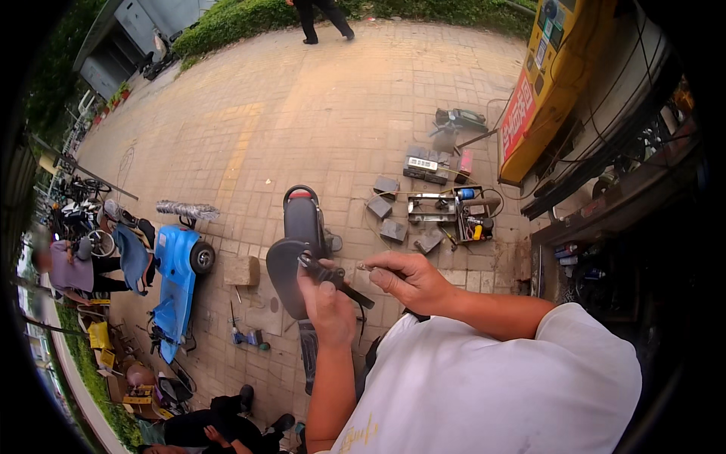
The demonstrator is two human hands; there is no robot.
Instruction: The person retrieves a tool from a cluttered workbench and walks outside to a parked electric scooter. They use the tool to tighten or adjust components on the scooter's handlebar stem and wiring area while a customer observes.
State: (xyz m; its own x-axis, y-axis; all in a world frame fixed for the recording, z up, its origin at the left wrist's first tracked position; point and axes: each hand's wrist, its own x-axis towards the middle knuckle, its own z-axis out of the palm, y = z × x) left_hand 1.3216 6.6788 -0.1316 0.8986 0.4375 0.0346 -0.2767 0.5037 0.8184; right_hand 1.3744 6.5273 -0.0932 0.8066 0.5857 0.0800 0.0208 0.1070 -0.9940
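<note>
My left hand is closed around a black mechanical part with a short arm jutting to the right and a thin cable hanging below; its exact kind is unclear. Just to its right, my right hand pinches a small metal piece, perhaps a bolt, too small to name surely. A narrow gap separates that piece from the black part. Below and beyond both hands stands a scooter with a black seat and a black rear section. My left hand and forearm cover part of it.
Ahead right lie an open toolbox, several grey blocks and a large battery. A yellow cabinet stands beyond. At left are a blue three-wheeler, a stone block, a power drill and other people.
</note>
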